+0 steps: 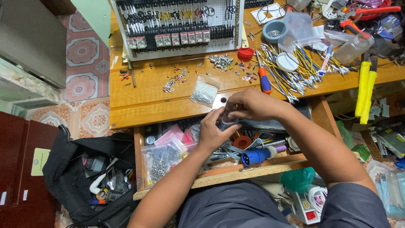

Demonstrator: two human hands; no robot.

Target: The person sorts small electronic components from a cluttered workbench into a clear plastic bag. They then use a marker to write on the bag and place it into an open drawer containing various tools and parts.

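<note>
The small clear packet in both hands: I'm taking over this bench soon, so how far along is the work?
Done, it seems: a bundle of yellow and blue wires lies on the wooden bench, and the panel at the back carries rows of parts. In hand: the left hand and right hand pinch a small clear packet over the open drawer. Left: loose terminals lie scattered.

We see our own two bare arms from above, uncovered from the elbows down to the fingers. Our left hand [213,133] and right hand [249,104] wear no gloves, rings, watch or bracelets that we can make out. At the near edge of the view, our legs are covered in plain dark grey-blue cloth, softly creased, likely shorts or trousers; the hem is out of sight.
</note>
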